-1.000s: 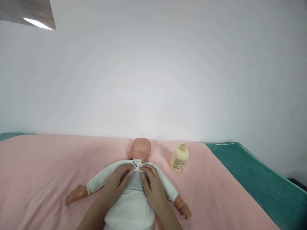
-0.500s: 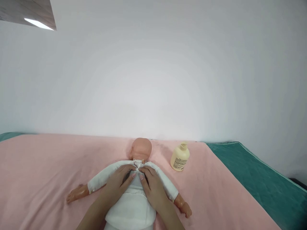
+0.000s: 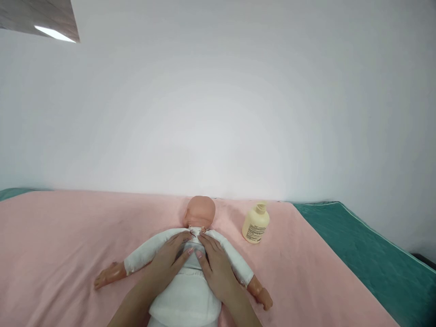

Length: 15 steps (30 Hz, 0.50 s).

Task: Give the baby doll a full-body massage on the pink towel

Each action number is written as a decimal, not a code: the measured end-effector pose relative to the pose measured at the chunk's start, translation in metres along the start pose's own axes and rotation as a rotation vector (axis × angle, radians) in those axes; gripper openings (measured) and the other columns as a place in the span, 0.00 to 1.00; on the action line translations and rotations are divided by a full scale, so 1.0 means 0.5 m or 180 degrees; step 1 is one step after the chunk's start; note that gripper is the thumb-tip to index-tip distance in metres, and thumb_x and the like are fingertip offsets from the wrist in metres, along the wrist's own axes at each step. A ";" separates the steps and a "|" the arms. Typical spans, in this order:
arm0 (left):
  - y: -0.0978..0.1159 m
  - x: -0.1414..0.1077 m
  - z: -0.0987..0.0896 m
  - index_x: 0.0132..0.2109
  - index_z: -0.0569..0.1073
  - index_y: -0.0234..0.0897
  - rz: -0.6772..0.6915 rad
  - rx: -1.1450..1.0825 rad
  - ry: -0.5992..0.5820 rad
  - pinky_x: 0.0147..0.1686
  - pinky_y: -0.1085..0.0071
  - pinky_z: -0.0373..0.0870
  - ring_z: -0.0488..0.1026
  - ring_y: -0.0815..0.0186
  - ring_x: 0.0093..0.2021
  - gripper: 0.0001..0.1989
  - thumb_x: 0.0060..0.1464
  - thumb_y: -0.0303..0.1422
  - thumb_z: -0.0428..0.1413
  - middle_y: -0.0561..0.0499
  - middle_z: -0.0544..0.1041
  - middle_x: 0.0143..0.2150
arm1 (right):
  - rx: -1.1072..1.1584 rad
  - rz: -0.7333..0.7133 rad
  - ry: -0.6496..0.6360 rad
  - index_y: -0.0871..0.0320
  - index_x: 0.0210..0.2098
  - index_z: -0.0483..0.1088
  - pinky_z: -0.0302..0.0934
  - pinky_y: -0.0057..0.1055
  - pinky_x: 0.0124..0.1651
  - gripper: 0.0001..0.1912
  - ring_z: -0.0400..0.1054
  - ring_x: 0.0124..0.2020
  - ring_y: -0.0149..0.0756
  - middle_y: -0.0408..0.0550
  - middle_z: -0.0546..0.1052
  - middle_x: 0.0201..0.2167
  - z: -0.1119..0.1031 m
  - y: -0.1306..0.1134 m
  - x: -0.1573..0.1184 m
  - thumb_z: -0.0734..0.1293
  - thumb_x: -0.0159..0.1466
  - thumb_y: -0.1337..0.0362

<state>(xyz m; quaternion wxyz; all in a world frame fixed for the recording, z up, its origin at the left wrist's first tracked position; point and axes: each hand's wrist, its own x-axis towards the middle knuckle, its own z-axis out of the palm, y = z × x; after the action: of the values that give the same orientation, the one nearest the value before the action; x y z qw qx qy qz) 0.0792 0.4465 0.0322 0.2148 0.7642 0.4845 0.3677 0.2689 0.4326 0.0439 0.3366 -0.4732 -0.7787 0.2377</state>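
A baby doll with a white cloth body [image 3: 187,293] lies on a pink sheet, its bald head away from me and its arms spread to both sides. My left hand [image 3: 169,255] rests flat on the left side of the doll's upper back, thumb apart from the fingers. On the right side of the upper back lies my right hand [image 3: 216,263], also flat, its thumb spread. The fingertips of both hands are close together just below the doll's neck. Neither hand grips anything.
A pale yellow pump bottle [image 3: 255,224] stands on the pink sheet [image 3: 306,272], right of the doll's head. Green cloth [image 3: 378,254] shows at the right and at the far left corner. A white wall [image 3: 218,100] rises behind.
The fingers of both hands have shifted slightly upward and inward on the doll's back. The doll and the bottle have stayed in place.
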 end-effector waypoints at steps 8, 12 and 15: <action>0.019 -0.001 -0.017 0.57 0.65 0.41 -0.0109 -0.0184 -0.0103 0.62 0.56 0.58 0.63 0.59 0.61 0.19 0.61 0.41 0.47 0.46 0.69 0.59 | 0.0201 0.0000 0.0042 0.55 0.61 0.60 0.47 0.41 0.66 0.22 0.52 0.64 0.39 0.48 0.61 0.63 -0.014 -0.009 -0.005 0.57 0.69 0.57; 0.050 -0.014 -0.078 0.57 0.66 0.45 -0.0315 -0.0069 -0.0276 0.61 0.58 0.59 0.63 0.58 0.61 0.21 0.59 0.44 0.49 0.49 0.68 0.60 | 0.0330 0.0020 0.0154 0.52 0.55 0.67 0.52 0.38 0.62 0.17 0.57 0.60 0.39 0.48 0.66 0.57 -0.056 -0.053 -0.013 0.59 0.67 0.61; 0.081 -0.043 -0.132 0.53 0.71 0.53 -0.0531 0.0070 -0.0809 0.54 0.63 0.66 0.68 0.59 0.56 0.17 0.58 0.45 0.49 0.56 0.73 0.56 | 0.0490 -0.0027 -0.0569 0.47 0.44 0.75 0.60 0.32 0.53 0.14 0.67 0.48 0.35 0.43 0.73 0.45 -0.097 -0.102 -0.032 0.59 0.66 0.66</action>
<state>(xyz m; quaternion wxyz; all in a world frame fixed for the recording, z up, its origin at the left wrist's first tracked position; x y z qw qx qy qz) 0.0461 0.4075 0.0942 0.2959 0.7640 0.5192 0.2435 0.2810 0.3983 0.1063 0.3022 -0.4196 -0.7870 0.3366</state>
